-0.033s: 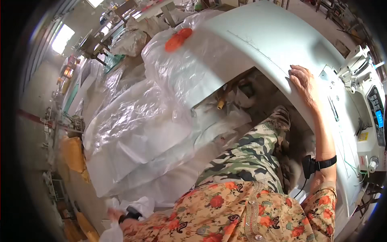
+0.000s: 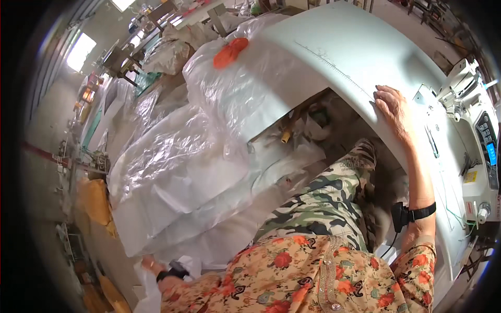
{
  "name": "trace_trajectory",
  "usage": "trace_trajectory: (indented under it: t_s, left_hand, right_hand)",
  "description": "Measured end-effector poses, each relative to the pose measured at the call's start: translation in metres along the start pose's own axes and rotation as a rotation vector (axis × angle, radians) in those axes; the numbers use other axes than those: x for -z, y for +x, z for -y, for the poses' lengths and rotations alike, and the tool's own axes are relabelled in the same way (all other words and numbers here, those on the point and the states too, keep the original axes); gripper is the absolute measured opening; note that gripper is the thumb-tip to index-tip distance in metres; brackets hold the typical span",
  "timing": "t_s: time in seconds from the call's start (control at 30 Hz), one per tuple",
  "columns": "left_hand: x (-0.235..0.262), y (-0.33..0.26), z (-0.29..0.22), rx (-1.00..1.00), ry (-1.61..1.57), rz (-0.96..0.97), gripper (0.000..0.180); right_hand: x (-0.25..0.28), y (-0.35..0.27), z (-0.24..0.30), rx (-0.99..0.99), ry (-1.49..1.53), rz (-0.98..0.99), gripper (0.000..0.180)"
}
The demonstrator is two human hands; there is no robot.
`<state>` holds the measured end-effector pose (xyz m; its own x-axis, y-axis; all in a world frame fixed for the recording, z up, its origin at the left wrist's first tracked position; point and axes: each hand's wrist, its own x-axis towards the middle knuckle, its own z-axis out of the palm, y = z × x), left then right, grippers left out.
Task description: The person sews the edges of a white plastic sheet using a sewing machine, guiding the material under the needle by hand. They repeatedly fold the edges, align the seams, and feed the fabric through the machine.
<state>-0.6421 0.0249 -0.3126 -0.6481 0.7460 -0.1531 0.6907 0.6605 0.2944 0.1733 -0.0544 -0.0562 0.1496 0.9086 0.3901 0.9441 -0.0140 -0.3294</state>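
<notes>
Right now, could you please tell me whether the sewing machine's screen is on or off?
On: the screen on the sewing machine glows bright blue, with pale characters showing.

We count hands: two, left hand (image 2: 151, 265) and right hand (image 2: 395, 112). Wristbands (image 2: 421, 211): two, one per arm. Sewing machine (image 2: 481, 141): one; blue screen (image 2: 491, 153), one. Near worktable (image 2: 339, 44): one. Orange bundle (image 2: 229, 53): one. Shirt (image 2: 282, 261): one. Plastic sheets (image 2: 172, 156): several, overlapping; we cannot fix the number.
</notes>
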Motion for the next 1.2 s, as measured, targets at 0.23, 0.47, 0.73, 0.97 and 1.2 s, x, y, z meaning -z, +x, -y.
trace_trajectory:
  t_s: [0.23, 0.47, 0.73, 0.97, 1.2]
  left_hand:
    - [-0.097, -0.076, -0.235, -0.841, -0.066, 0.090, 0.020]
    - [-0.131, -0.178, -0.432, -1.312, -0.085, 0.116, 0.030]
    - [-0.137, -0.170, -0.457, -1.570, 0.196, 0.090, 0.016]
    - [-0.139, -0.165, -0.464, -1.687, 0.398, 0.082, 0.011]
    - [-0.131, -0.161, -0.472, -1.575, 0.190, 0.175, 0.010]
  right_hand:
    - [0.003, -0.003, 0.008, -0.069, -0.022, 0.022, 0.028]
    - [0.002, -0.001, 0.012, -0.111, -0.040, 0.028, 0.030]
    - [0.007, -0.001, 0.014, -0.124, -0.112, 0.058, 0.032]
    - [0.007, -0.001, 0.017, -0.159, -0.092, 0.050, 0.031]
    - [0.006, -0.001, 0.015, -0.139, -0.096, 0.020, 0.028]
